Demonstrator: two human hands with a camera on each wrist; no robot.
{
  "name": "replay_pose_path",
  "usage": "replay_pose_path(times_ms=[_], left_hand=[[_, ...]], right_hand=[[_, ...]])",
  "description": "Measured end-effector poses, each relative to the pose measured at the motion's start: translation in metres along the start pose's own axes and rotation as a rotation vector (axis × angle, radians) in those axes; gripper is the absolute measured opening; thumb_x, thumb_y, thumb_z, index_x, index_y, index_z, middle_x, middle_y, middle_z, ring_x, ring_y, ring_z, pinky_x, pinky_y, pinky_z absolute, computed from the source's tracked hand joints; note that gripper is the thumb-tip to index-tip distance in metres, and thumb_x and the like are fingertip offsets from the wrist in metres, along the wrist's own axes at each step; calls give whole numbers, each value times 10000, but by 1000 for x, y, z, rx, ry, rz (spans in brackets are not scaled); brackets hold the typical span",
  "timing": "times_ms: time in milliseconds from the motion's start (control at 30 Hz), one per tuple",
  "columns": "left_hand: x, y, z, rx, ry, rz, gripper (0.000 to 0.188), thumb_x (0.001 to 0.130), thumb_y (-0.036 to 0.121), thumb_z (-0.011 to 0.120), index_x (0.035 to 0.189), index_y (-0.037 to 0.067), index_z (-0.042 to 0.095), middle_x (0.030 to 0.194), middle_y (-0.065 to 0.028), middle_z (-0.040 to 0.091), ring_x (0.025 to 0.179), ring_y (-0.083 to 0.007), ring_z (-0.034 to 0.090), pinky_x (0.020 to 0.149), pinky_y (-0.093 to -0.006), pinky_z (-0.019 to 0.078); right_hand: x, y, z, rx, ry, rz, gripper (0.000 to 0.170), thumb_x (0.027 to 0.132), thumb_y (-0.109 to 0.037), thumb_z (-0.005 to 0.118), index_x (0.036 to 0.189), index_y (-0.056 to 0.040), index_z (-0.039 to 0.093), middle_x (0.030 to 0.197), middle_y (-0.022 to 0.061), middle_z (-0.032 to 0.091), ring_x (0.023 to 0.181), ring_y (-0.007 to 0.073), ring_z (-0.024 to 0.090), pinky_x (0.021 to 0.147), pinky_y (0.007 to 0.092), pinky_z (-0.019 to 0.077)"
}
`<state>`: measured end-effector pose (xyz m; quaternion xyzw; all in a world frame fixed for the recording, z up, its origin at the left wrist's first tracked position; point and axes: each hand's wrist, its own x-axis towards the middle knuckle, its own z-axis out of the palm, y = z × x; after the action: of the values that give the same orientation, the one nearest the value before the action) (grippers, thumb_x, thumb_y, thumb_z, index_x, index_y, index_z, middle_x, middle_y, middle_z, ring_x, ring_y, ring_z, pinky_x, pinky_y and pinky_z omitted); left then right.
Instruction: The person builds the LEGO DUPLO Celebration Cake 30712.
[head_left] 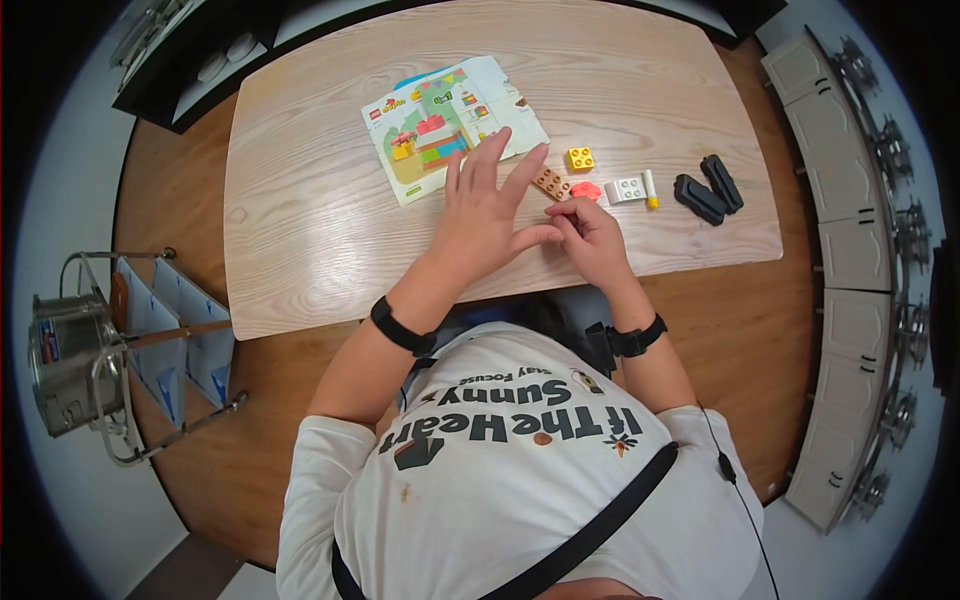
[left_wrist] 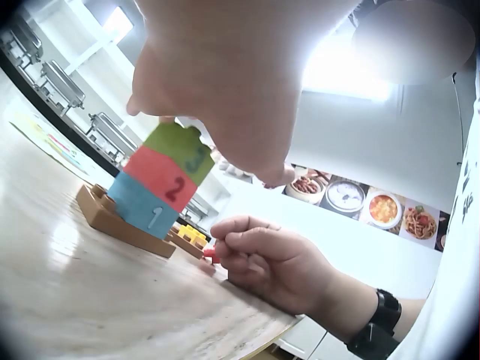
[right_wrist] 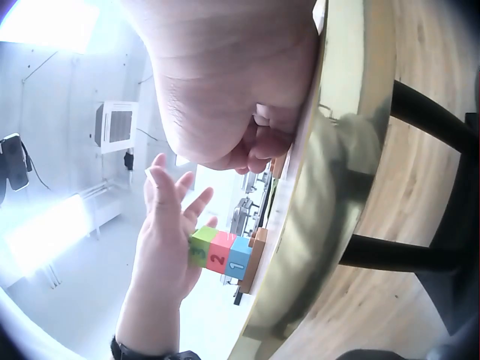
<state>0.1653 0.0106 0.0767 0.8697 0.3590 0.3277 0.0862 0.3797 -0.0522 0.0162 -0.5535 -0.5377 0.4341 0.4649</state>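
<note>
My left hand (head_left: 478, 222) is spread open over the table. In the left wrist view, a stack of a blue brick (left_wrist: 142, 204) marked 1, a red brick (left_wrist: 166, 177) marked 2 and a green brick (left_wrist: 178, 145) marked 3 stands on a brown base (left_wrist: 124, 230). The left hand (right_wrist: 161, 251) is close beside the green brick in the right wrist view; whether they touch I cannot tell. It hides the stack in the head view. My right hand (head_left: 597, 245) rests at the table's near side, fingers loosely curled, no object visible in it.
A booklet (head_left: 410, 165) lies beyond the left hand. Past the right hand are a brown plate (head_left: 549, 184), a yellow brick (head_left: 580, 158), a coral piece (head_left: 586, 190), a white brick (head_left: 625, 190) and a white-and-yellow piece (head_left: 650, 188). Two black objects (head_left: 700, 199) lie further right.
</note>
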Motion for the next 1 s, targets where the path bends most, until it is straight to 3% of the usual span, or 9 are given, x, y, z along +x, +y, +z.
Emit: replay_pose_path(times_ms=[133,167,267,333,433,633,733,867,1000], left_hand=[[-28,-22,-25,-77,190,0,957,847,463,903,1620,136,443,1599,-220,422,1440,-452,426,1196,-593,365],[-43,-27,-32,-43,176,-68,880,888,405,874,1613,127,458,1612,-236,409,1472,-459,405,1209,-594,356],[-94,-41,-37,181,27,-288,717,918,432,830,1530,150,587,1588,-217,478,1485,-443,419,1214,-584,348],[-119,-42,-38,233,-59,-284,619,943,436,792,1475,154,647,1581,-189,525,1483,-437,439,1220,-588,342],[-126,-42,-35,256,-86,-314,538,975,432,743,1439,166,691,1582,-146,566,1488,-437,454,1234,-585,332],[-126,-41,-37,229,-69,-353,507,982,415,733,1420,162,707,1582,-130,573,1493,-426,456,1246,-571,307],[-126,-41,-36,223,-67,-351,503,977,412,738,1409,157,712,1575,-130,579,1488,-422,459,1241,-570,306],[-125,-41,-36,231,-72,-357,498,972,408,743,1399,154,716,1565,-129,585,1483,-419,462,1235,-569,311],[-124,-41,-37,226,-56,-359,498,971,407,742,1400,155,715,1567,-127,585,1486,-415,460,1236,-570,310]], right_hand=[[0,3,4,45,28,-23,133,1050,-46,665,1153,-1,737,984,4,699,865,70,654,757,236,538],[-2,5,4,37,37,-24,136,1049,-48,668,1156,-3,738,979,1,702,865,68,653,757,232,535],[-1,2,6,64,50,29,143,1045,-51,678,1165,-8,743,972,-4,712,866,62,651,759,222,526],[2,-10,1,151,46,156,149,1040,-50,684,1170,-13,747,974,-1,721,870,58,649,762,218,521],[13,-24,-15,181,30,171,152,1037,-53,690,1171,-17,752,978,3,733,862,61,646,766,213,508],[64,-65,-62,37,141,-17,185,1036,-98,684,1189,-19,754,957,6,726,819,68,610,753,226,486],[85,-80,-74,-183,102,16,212,1033,-124,686,1204,-19,752,930,-3,716,812,60,594,735,230,478],[96,-72,-76,-658,-44,-76,326,956,-122,730,1273,-49,746,1155,114,723,1050,193,669,900,337,567],[102,-56,-66,-839,-185,-49,412,903,-115,769,1308,-52,737,1295,169,703,1176,269,664,988,381,569]])
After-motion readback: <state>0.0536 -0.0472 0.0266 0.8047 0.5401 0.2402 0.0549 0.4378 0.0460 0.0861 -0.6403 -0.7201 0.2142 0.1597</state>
